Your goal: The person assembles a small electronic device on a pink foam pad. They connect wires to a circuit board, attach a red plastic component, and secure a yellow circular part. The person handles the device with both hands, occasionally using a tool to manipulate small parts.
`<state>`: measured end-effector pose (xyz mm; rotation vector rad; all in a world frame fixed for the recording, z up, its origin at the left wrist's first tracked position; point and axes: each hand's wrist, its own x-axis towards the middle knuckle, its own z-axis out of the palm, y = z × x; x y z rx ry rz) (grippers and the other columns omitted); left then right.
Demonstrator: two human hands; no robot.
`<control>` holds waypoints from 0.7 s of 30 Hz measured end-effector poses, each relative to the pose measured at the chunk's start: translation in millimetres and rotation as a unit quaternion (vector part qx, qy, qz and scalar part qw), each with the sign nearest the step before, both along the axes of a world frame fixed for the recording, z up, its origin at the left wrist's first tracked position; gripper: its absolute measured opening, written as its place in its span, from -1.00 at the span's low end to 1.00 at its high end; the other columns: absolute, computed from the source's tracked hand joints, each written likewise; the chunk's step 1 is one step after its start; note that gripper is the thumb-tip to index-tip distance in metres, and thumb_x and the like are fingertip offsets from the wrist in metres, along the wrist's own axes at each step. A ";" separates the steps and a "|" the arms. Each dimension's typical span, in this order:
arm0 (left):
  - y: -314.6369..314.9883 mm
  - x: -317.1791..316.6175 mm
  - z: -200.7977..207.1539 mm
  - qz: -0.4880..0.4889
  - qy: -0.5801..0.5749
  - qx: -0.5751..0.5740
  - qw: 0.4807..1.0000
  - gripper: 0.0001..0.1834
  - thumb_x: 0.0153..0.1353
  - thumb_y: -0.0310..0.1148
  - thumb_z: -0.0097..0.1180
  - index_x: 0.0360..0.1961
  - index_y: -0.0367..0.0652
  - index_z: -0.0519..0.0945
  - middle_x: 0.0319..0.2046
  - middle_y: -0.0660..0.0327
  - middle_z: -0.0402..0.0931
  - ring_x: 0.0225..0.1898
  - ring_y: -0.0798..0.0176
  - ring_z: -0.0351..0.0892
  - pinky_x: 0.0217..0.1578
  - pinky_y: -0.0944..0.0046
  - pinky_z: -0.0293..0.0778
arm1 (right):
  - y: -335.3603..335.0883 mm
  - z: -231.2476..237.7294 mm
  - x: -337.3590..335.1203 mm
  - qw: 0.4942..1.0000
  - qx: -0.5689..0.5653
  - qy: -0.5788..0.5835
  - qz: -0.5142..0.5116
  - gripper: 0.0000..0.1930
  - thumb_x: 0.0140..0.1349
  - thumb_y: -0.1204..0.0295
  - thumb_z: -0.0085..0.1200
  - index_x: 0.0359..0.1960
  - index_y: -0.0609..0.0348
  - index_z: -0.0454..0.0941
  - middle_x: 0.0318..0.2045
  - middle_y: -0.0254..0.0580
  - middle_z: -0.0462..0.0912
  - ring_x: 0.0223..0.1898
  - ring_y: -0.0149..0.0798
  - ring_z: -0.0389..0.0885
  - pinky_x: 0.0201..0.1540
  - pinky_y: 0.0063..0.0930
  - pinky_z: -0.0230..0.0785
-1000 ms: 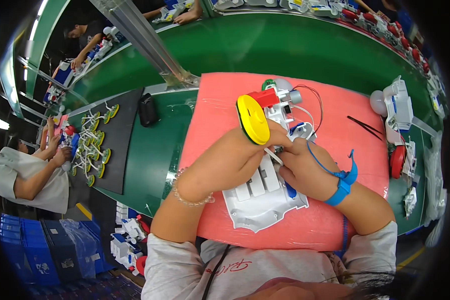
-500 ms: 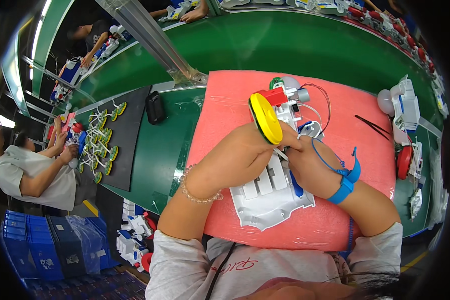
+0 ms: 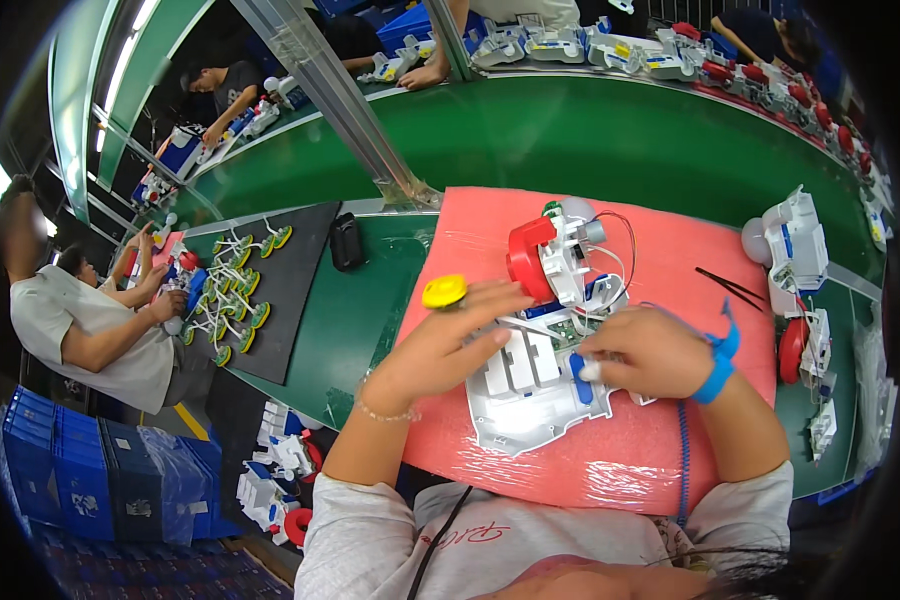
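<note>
A white plastic housing [image 3: 515, 405] with slotted compartments lies on the pink mat. My left hand [image 3: 445, 345] hovers over its left side with fingers stretched out, holding nothing visible. Just beyond those knuckles shows a yellow round disc [image 3: 444, 291]; its underside is hidden. My right hand [image 3: 655, 350] is curled at the housing's right edge, by a blue strip [image 3: 581, 378]. Something small and white [image 3: 591, 371] shows at its fingertips; I cannot make out what they grip. Farther back, a white mechanism [image 3: 567, 262] with a red ring [image 3: 530, 258] and loose wires joins the housing area.
Black tweezers [image 3: 730, 288] lie on the pink mat [image 3: 470, 240]. Several yellow-green discs with white wires [image 3: 235, 275] cover a black mat at left, beside a black case [image 3: 346, 242]. More white housings [image 3: 800, 240] stand at right. A co-worker [image 3: 100, 330] sits at left.
My hands have drawn apart. My left hand has opened out, and the yellow disc now sits lower and tilted flatter beyond it. My right hand has moved down the housing's right side. The view has shifted.
</note>
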<state>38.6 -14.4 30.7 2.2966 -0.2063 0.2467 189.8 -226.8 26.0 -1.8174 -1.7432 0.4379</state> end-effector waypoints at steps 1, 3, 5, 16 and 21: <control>2.7 -10.8 -2.3 0.001 0.031 -0.002 1.000 -0.56 0.15 -0.44 -0.05 0.09 -0.27 0.34 0.09 0.00 0.30 0.20 -0.01 0.16 0.19 0.13 0.05 | -6.8 8.2 5.4 0.999 -0.033 0.041 0.006 -0.77 0.05 0.32 0.08 -0.35 0.22 0.57 -0.53 -0.08 0.54 -0.42 -0.13 0.52 -0.33 -0.36 0.35; 4.4 -29.6 -16.0 0.029 0.026 -0.006 0.999 -0.53 0.15 -0.43 -0.04 0.11 -0.27 0.30 0.12 -0.02 0.27 0.22 -0.01 0.14 0.19 0.13 0.04 | -15.2 13.1 21.4 0.992 -0.019 0.129 0.002 -0.78 0.07 0.32 0.08 -0.35 0.23 0.56 -0.53 -0.14 0.55 -0.42 -0.24 0.52 -0.30 -0.41 0.34; -0.5 -40.6 -26.8 0.073 0.015 -0.015 0.997 -0.50 0.15 -0.42 -0.03 0.13 -0.29 0.26 0.14 -0.04 0.22 0.23 -0.02 0.11 0.20 0.14 0.02 | -24.4 6.8 43.5 0.976 0.032 0.201 -0.073 -0.78 0.11 0.33 0.06 -0.34 0.24 0.55 -0.50 -0.20 0.55 -0.42 -0.33 0.50 -0.28 -0.47 0.33; -27.8 -66.5 -68.7 0.269 0.119 0.041 0.955 -0.39 0.27 -0.16 -0.28 0.22 -0.39 0.05 0.26 -0.20 -0.10 0.32 -0.15 -0.28 0.24 -0.06 -0.40 | -0.9 -38.7 42.4 0.890 -0.018 0.364 -0.274 -0.54 0.30 0.10 -0.29 0.09 0.12 0.33 -0.36 -0.36 0.47 -0.52 -0.54 0.38 -0.48 -0.67 0.30; -42.1 -41.1 -63.8 0.254 0.079 -0.152 0.952 -0.41 0.29 -0.17 -0.31 0.23 -0.36 0.06 0.24 -0.12 -0.04 0.30 -0.07 -0.20 0.23 0.06 -0.30 | 4.2 -58.4 29.6 0.890 0.076 0.371 -0.255 -0.54 0.32 0.16 -0.29 0.04 0.29 0.33 -0.35 -0.28 0.54 -0.35 -0.44 0.43 -0.27 -0.55 0.31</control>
